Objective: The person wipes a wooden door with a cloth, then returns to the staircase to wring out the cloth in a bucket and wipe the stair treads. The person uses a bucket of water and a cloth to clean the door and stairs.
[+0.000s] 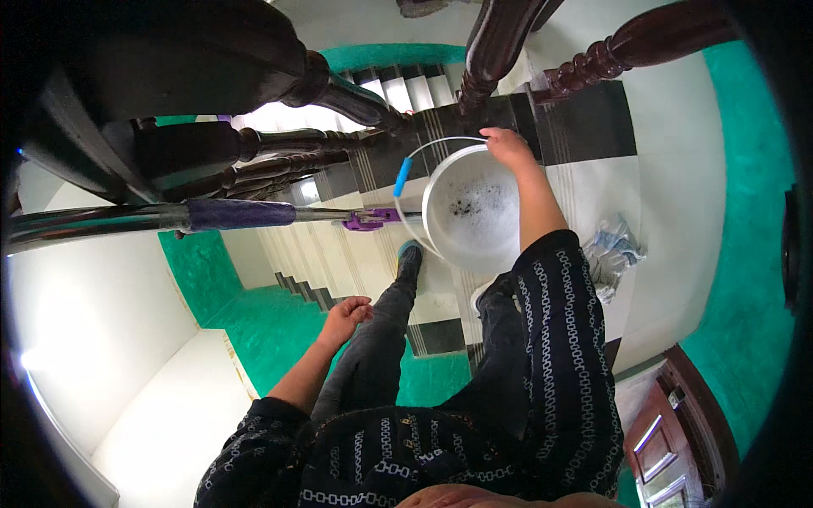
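My right hand [510, 150] grips the far rim of a white bucket [479, 222], close to where its wire handle meets the rim. Dark specks of dirt lie scattered inside the bucket. The handle hangs out to the left and carries a blue plastic grip [403, 177]. My left hand [346, 319] hovers above the stairs by my thigh, fingers curled in and nothing visible in them. Left of the bucket a mop [241, 214] with a metal pole and purple sleeve slants across; its purple joint [369, 219] is near the bucket, which hides the pole's far end.
Dark turned wooden balusters [298, 143] run along the far side. Tiled steps [324, 254] descend to the left. A crumpled grey-white cloth [613, 254] lies on the tiles at right, beside the green-and-white wall [673, 190]. A wooden door [664, 444] appears at lower right.
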`<state>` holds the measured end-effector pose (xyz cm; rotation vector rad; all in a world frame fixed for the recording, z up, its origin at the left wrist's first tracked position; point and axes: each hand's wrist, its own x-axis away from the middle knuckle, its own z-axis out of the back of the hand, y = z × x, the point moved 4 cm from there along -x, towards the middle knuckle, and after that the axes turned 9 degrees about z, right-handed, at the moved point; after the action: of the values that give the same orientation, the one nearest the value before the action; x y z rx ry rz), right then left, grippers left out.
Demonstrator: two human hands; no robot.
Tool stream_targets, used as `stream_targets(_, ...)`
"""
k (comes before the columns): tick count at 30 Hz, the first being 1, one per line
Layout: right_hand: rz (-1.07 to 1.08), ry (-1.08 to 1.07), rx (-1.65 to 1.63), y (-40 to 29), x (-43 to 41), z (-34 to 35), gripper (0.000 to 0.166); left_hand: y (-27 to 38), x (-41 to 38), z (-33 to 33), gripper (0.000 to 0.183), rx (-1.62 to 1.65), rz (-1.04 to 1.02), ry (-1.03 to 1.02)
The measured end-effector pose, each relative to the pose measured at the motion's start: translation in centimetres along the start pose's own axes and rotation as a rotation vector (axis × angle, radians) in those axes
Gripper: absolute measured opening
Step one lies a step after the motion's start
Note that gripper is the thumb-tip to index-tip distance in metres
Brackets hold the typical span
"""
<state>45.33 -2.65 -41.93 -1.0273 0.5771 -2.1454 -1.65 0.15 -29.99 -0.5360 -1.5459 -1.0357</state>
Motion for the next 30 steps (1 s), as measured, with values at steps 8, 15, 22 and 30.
stream_targets(8,0.437,0.286,0.053,-9.0,5.6,-1.4,0.026,6.5,-0.6,0.0,0.035,-0.172,-0.357,0.245)
stream_targets(15,0.563,0.762,-0.092,-9.2,14.1,-1.9,0.012,15.3,-0.4,-10.7,0.063,0.081,-0.363,-0.285)
stream_targets(22,-0.050,0.651,-0.605,-8.9,21.3,-1.1,0.066,15.7,0.9,-16.6,0.059,-0.353,-0.387,-0.470)
stream_targets(30,-0.480,0.683,-0.370,-3.6,31.5,-4.8,0.050,11.9,5.5,-11.9,0.035,-0.740,-0.465,-0.429)
